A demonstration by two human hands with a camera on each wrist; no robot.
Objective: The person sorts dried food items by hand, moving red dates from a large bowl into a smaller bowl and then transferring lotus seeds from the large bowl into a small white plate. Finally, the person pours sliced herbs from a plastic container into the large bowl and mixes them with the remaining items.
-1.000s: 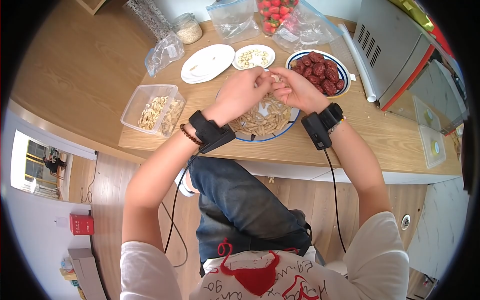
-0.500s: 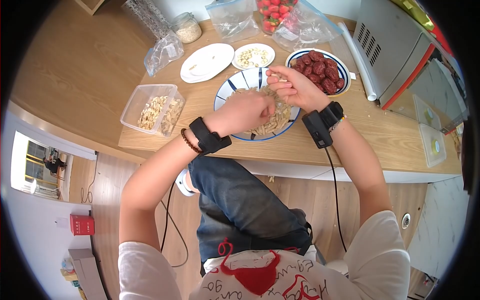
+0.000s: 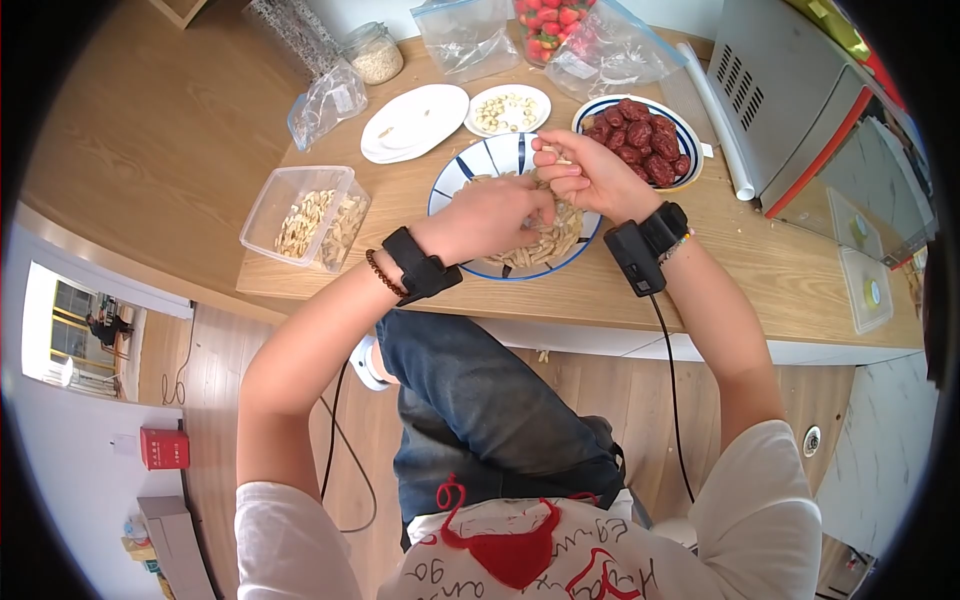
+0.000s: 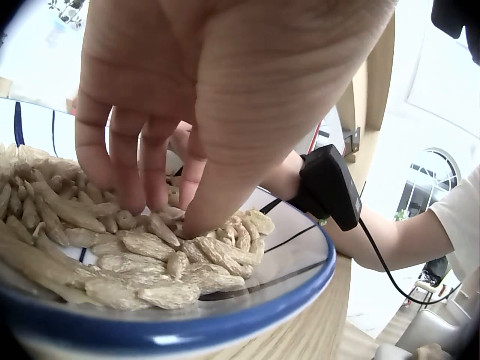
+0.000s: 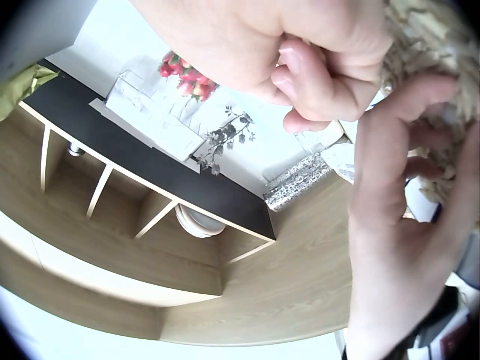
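A blue-rimmed bowl (image 3: 492,156) of pale, elongated dried pieces (image 4: 150,262) stands on the wooden counter in front of me. My left hand (image 3: 495,212) reaches down into the bowl. In the left wrist view its fingers (image 4: 135,187) and thumb dig into the pile and close on a piece. My right hand (image 3: 590,175) hovers over the bowl's far right side, fingers curled, pinching a small pale piece (image 3: 553,156). In the right wrist view the right hand's curled fingers (image 5: 307,75) fill the top, and the left hand (image 5: 397,247) lies below them.
Behind the bowl stand a bowl of red dates (image 3: 645,140), a small plate of kernels (image 3: 508,110) and a white plate (image 3: 415,122). A clear tub of shells (image 3: 305,215) is at the left. Bags, a jar (image 3: 375,55) and an appliance (image 3: 790,100) line the back.
A second ago both hands met above the bowl's far side. The left hand has since dropped into the pile nearer me; the right hand has stayed put with its piece.
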